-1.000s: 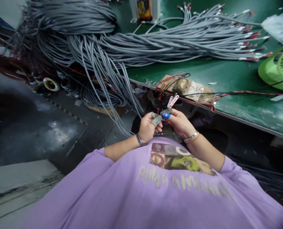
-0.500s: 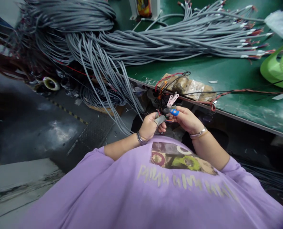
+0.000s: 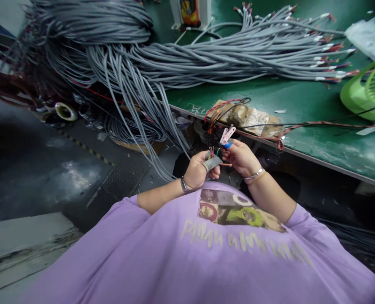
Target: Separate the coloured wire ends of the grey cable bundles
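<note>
My left hand (image 3: 200,169) is closed around the end of a grey cable. Thin coloured wires (image 3: 225,164) fan out of its grip, some upward and some to the right. A grey wrapping (image 3: 212,163) covers the thumb. To the right, my right hand (image 3: 240,157) has its fingers pinched together, with a blue band (image 3: 227,145) on one digit. A pale pink clip (image 3: 227,135) stands right at those fingertips, its two arms pointing up. The lower end of the clip and whatever lies in the pinch are hidden.
Many grey cables (image 3: 206,63) lie across the green table (image 3: 326,99), and some hang over its edge. A taped cardboard piece (image 3: 253,116) with red and black leads sits at the edge. A green fan (image 3: 364,90) stands at right. A cable coil (image 3: 133,126) lies below.
My right hand has moved slightly left and up, away from the wires, to the base of the clip. The left hand stays nearly in place, and its wires show more openly.
</note>
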`<act>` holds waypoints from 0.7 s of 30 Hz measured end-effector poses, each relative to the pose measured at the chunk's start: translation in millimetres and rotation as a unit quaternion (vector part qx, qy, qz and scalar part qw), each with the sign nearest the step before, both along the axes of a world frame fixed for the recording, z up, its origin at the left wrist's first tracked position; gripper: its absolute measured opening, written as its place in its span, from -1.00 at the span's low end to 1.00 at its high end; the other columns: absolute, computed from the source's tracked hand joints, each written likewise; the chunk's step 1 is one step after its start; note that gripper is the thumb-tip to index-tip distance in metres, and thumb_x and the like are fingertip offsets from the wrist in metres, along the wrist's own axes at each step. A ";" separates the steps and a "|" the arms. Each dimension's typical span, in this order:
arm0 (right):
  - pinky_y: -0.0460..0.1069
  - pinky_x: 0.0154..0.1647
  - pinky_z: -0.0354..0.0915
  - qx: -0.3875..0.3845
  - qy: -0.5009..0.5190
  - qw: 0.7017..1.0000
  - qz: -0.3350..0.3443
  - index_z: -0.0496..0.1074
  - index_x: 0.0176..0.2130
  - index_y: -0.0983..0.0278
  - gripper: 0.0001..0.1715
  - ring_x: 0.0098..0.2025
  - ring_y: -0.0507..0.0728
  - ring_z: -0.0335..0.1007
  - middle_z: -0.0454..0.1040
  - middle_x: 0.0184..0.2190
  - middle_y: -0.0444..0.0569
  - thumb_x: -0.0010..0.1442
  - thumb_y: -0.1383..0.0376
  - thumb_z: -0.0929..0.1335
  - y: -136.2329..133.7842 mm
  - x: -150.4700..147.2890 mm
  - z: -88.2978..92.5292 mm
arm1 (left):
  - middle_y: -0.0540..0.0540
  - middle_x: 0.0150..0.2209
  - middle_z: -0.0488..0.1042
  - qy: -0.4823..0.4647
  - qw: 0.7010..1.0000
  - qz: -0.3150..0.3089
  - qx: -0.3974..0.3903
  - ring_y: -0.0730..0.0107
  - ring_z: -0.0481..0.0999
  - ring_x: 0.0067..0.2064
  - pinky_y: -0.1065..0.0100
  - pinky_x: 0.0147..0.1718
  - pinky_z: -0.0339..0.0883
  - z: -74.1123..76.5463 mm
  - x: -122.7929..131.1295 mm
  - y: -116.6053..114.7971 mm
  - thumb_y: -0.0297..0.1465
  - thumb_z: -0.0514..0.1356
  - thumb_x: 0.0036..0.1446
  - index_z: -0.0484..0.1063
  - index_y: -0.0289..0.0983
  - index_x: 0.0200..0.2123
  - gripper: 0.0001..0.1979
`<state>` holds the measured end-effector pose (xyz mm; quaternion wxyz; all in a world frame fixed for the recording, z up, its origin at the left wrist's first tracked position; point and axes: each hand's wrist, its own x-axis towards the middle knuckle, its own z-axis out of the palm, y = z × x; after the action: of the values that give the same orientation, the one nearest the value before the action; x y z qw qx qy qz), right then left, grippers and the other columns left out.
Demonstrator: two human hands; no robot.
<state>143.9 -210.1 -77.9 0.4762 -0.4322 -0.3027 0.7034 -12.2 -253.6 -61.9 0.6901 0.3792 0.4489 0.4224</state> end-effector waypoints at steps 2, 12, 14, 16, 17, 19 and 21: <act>-0.10 -0.53 0.27 -0.015 0.023 0.999 -0.030 0.39 -0.43 0.23 -0.42 -0.59 -0.06 0.19 0.37 -0.59 -0.20 -0.10 -0.15 0.56 5.9 0.8 0.7 | 0.07 -0.62 0.46 -0.006 0.999 0.040 0.006 0.54 0.39 -0.67 0.49 -0.66 0.28 5.3 2.9 2.5 -0.05 0.40 -0.13 0.34 -0.25 -0.43 -0.56; -0.07 -0.50 0.29 -0.012 0.059 0.997 -0.057 0.42 -0.39 0.23 -0.30 -0.48 0.03 0.37 0.49 -0.49 -0.10 -0.06 -0.34 0.44 21.9 -12.0 9.0 | 0.08 -0.62 0.45 -0.021 0.999 0.045 0.010 0.56 0.37 -0.68 0.50 -0.67 0.25 9.1 16.2 16.0 -0.08 0.40 -0.10 0.33 -0.25 -0.43 -0.58; -0.07 -0.48 0.30 -0.024 0.082 0.994 -0.071 0.43 -0.40 0.23 -0.32 -0.48 0.02 0.36 0.50 -0.48 -0.11 -0.08 -0.30 0.49 22.3 -13.0 8.6 | 0.07 -0.62 0.46 -0.014 0.999 0.039 0.009 0.57 0.37 -0.67 0.50 -0.67 0.26 7.0 16.9 16.1 -0.08 0.39 -0.09 0.32 -0.25 -0.45 -0.58; -0.06 -0.46 0.32 -0.027 0.099 0.992 -0.077 0.45 -0.37 0.24 -0.34 -0.47 0.02 0.38 0.50 -0.48 -0.12 -0.09 -0.27 0.51 22.3 -13.5 8.5 | 0.06 -0.62 0.46 -0.005 0.999 0.033 0.009 0.57 0.36 -0.68 0.50 -0.67 0.26 5.9 17.6 15.7 -0.08 0.39 -0.07 0.32 -0.26 -0.47 -0.58; -0.06 -0.45 0.32 -0.027 0.103 0.991 -0.076 0.46 -0.36 0.23 -0.34 -0.46 0.03 0.39 0.51 -0.48 -0.12 -0.09 -0.27 0.51 22.1 -13.8 8.4 | 0.05 -0.62 0.46 -0.003 0.999 0.032 0.010 0.57 0.36 -0.68 0.50 -0.67 0.25 5.8 17.9 15.4 -0.08 0.39 -0.07 0.31 -0.26 -0.48 -0.58; -0.06 -0.45 0.33 -0.031 0.107 0.991 -0.073 0.46 -0.33 0.23 -0.33 -0.45 0.04 0.41 0.51 -0.48 -0.12 -0.07 -0.28 0.50 21.8 -14.0 7.6 | 0.05 -0.63 0.45 -0.001 0.999 0.032 0.010 0.57 0.35 -0.69 0.51 -0.69 0.24 5.7 18.2 15.0 -0.10 0.39 -0.06 0.32 -0.26 -0.49 -0.59; -0.06 -0.44 0.35 -0.044 0.113 0.990 -0.070 0.46 -0.31 0.22 -0.31 -0.45 0.05 0.42 0.52 -0.47 -0.11 -0.04 -0.31 0.46 21.3 -13.2 5.5 | 0.06 -0.64 0.45 -0.004 0.999 0.035 0.009 0.57 0.36 -0.69 0.52 -0.69 0.24 5.3 17.6 14.6 -0.11 0.39 -0.07 0.32 -0.27 -0.48 -0.60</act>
<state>130.7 -188.8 -72.4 0.5361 -0.3907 -0.1853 0.7250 5.5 -239.0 -56.6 0.6732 0.3674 0.4556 0.4519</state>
